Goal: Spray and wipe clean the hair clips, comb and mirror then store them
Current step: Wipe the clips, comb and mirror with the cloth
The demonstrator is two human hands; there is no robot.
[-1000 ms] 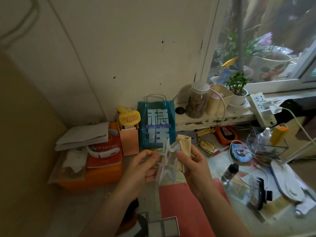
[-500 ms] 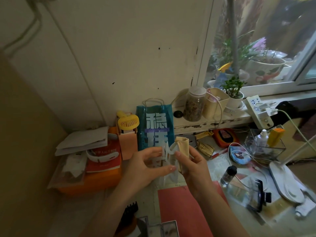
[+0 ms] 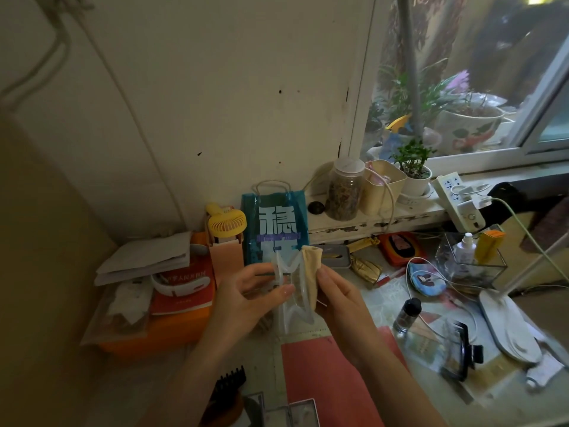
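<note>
Over a cluttered tabletop [image 3: 363, 306], two bare hands hold a clear, star-shaped hair clip [image 3: 291, 291] up at the centre of the view. The left hand [image 3: 246, 298] pinches the clip's left side, thumb across the front and fingers curled behind. The right hand [image 3: 335, 298] is curled around a tan cloth [image 3: 311, 274], which lies against the clip's right edge.

Directly behind the clip a teal gift bag [image 3: 274, 223] with large white characters stands upright, partly hidden by the clip and cloth. Left of the bag is a yellow handheld fan [image 3: 227, 224], then a red book [image 3: 184, 291] and loose papers [image 3: 144, 257] stacked on an orange box [image 3: 154, 334]. On the windowsill [image 3: 369, 218] stand a clear jar [image 3: 345, 189], a cream container [image 3: 381, 186] and a small potted plant [image 3: 414, 167].

Right of the hands, on the tabletop, are a small dark-capped spray bottle [image 3: 407, 314], a clear organizer box [image 3: 471, 260], white cables [image 3: 431, 272] and a black claw clip [image 3: 458, 354]. Beneath the forearms lies a red sheet [image 3: 326, 383]. At the bottom edge, near the left forearm, the black teeth of a comb [image 3: 229, 380] stick up, with a small mirror [image 3: 289, 414] just beside them.
</note>
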